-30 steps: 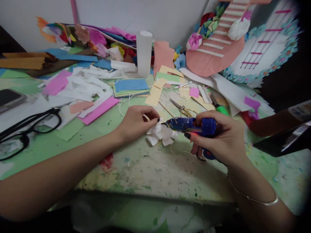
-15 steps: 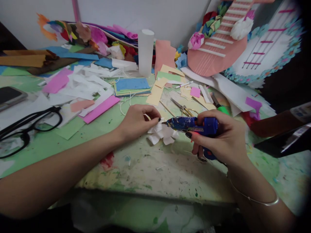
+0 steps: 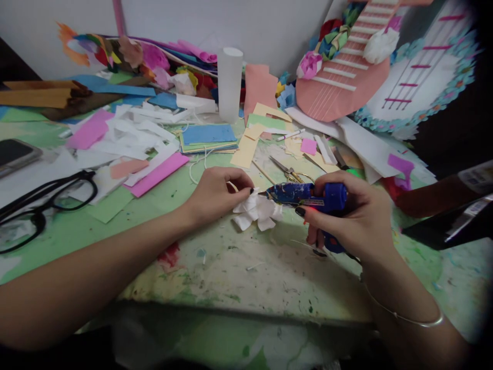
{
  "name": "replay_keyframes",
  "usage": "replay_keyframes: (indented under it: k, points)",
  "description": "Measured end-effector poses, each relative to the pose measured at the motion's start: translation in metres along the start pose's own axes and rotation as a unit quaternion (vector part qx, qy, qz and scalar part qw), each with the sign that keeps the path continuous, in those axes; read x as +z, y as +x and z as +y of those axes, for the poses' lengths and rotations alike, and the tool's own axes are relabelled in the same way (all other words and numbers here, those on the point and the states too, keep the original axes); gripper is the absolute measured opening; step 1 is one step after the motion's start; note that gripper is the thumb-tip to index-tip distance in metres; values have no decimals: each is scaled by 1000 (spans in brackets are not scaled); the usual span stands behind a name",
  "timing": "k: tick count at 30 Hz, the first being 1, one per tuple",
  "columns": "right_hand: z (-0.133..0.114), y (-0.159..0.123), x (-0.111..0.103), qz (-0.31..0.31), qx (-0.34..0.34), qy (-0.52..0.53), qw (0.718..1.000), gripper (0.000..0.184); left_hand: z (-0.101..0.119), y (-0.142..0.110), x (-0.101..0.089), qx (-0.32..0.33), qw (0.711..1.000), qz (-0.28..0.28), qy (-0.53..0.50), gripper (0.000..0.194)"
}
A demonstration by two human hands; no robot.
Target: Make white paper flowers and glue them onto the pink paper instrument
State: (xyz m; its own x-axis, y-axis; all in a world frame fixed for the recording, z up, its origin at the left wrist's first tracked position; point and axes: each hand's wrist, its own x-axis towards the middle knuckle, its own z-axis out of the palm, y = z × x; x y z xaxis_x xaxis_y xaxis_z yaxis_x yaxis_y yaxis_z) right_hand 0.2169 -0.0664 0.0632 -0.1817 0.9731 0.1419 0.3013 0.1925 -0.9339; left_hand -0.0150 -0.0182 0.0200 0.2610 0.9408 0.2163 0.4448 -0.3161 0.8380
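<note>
My right hand (image 3: 354,216) is wrapped round a blue hot glue gun (image 3: 308,196), its tip pointing left. The tip sits at the upper part of a white paper flower (image 3: 258,211), close to my left fingertips; whether it touches the paper I cannot tell. With thumb and fingers pinched, my left hand (image 3: 223,190) holds the flower at its upper left edge. The flower's petals spread out just above the table surface. Behind the glue gun lie scissors (image 3: 290,170) with gold handles and a thin wooden stick (image 3: 264,172).
Black glasses (image 3: 46,200) and a phone (image 3: 17,154) lie at left, near white paper scraps (image 3: 131,136). A stack of coloured paper (image 3: 210,134), a white paper tube (image 3: 230,85) and a pink paper guitar (image 3: 342,87) stand or lie farther back. The table's front edge (image 3: 246,316) runs below.
Almost nothing differs. The glue gun and my right hand have shifted very slightly right; my left hand keeps its pinch on the flower.
</note>
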Motion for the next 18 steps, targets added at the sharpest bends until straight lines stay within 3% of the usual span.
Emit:
replay_keyframes:
  k: [11, 18]
  points:
    - [-11, 2, -11, 7, 4, 22, 1000, 52, 1, -1, 0, 4, 1000, 5, 11, 13]
    - [-7, 4, -27, 110, -61, -52, 991, 53, 1, -1, 0, 2, 1000, 8, 7, 12]
